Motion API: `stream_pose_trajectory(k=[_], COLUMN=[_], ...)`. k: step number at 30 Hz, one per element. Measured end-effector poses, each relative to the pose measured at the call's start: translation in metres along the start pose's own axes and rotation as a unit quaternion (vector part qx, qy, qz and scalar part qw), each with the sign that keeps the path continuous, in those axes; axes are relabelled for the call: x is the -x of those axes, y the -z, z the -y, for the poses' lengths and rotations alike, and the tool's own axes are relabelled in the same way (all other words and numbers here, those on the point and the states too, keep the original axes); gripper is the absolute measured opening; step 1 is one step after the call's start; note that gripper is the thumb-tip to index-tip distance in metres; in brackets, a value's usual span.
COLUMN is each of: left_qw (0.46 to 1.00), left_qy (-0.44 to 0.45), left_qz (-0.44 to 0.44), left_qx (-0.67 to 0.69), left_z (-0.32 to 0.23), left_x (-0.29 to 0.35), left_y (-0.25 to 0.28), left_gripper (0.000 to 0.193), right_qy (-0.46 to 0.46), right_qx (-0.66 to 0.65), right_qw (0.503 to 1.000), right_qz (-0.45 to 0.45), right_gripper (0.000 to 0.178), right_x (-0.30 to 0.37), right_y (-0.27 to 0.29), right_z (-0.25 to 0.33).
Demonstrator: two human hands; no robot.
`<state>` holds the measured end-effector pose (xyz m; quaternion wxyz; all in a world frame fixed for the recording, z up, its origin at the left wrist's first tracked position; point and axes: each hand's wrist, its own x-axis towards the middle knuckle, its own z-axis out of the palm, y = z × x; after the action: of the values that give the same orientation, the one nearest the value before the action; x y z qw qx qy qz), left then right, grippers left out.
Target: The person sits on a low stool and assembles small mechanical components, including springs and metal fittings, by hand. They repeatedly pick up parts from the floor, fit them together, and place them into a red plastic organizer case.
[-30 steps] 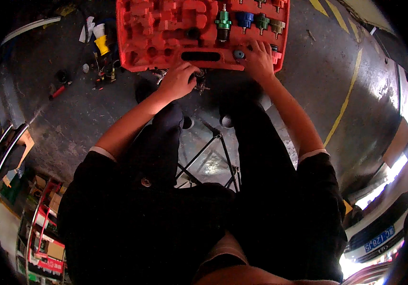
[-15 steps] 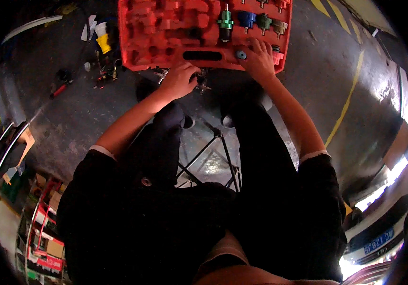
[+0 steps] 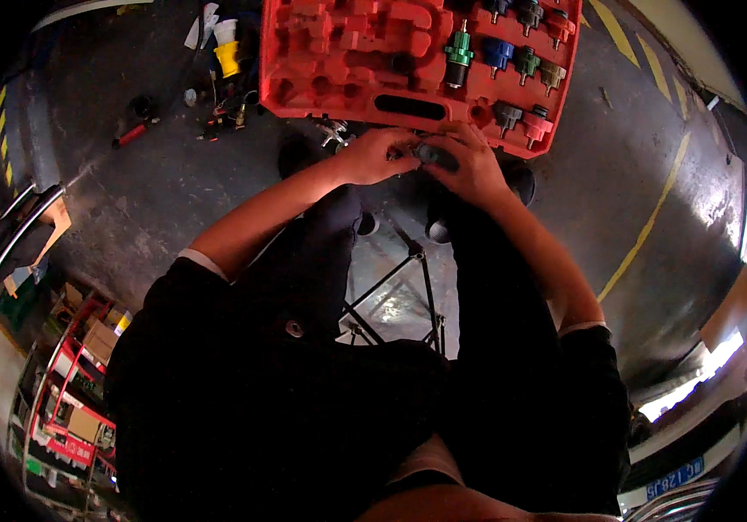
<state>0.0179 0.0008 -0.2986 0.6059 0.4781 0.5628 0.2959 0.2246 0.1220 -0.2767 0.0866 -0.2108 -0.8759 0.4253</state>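
Hands meet just below the near edge of the red tool case point(image 3: 347, 52), both on one small dark fitting point(image 3: 436, 155). Left hand point(image 3: 373, 155) pinches its left end with fingers curled together; right hand point(image 3: 471, 165) wraps over its right side, fingers closed around it. Fitting sits between the two palms, above the person's knees, not touching the floor.

Handling guess: small, rigid, likely metal or hard plastic, light enough for fingertips. Probably smooth and a bit slippery, so best taken at the wider body with one hand and the narrow end with the other. Not fragile by the look of it.

Looks: dark grey-green, stubby, roughly cylindrical; details mostly hidden by fingers, too small to tell threads or ports.

Beyond the hands, the case lies open on the concrete floor point(image 3: 173, 200), with moulded pockets. Coloured adapter caps point(image 3: 512, 61) in green, blue and red fill the pockets ahead of the right hand. A shiny metal fitting point(image 3: 333, 132) lies just ahead-left of the left hand. Farther left, loose tools and a yellow bottle point(image 3: 229, 57). Folding stool legs point(image 3: 408, 287) show under the wrists.
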Motion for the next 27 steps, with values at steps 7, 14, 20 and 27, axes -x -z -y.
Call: stream_pose_trajectory(k=[7, 14, 20, 27], left_qw=[0.998, 0.981, 0.945, 0.908], left_qy=[0.030, -0.005, 0.052, 0.084], left_qz=[0.002, -0.160, -0.263, -0.282], left_qx=[0.046, -0.108, -0.190, -0.299], left_z=[0.009, 0.006, 0.046, 0.048], left_x=[0.007, 0.014, 0.029, 0.023], left_y=[0.007, 0.028, 0.086, 0.085], left_gripper=[0.031, 0.025, 0.026, 0.022], right_qy=[-0.055, -0.073, -0.087, -0.085], right_qx=[-0.053, -0.053, -0.046, -0.051], right_qw=[0.997, 0.996, 0.994, 0.993], right_qz=[0.022, 0.024, 0.045, 0.071], right_gripper=[0.042, 0.039, 0.030, 0.025], right_x=[0.004, -0.003, 0.002, 0.008], right_y=[-0.005, -0.007, -0.013, -0.022], right_z=[0.000, 0.005, 0.002, 0.000])
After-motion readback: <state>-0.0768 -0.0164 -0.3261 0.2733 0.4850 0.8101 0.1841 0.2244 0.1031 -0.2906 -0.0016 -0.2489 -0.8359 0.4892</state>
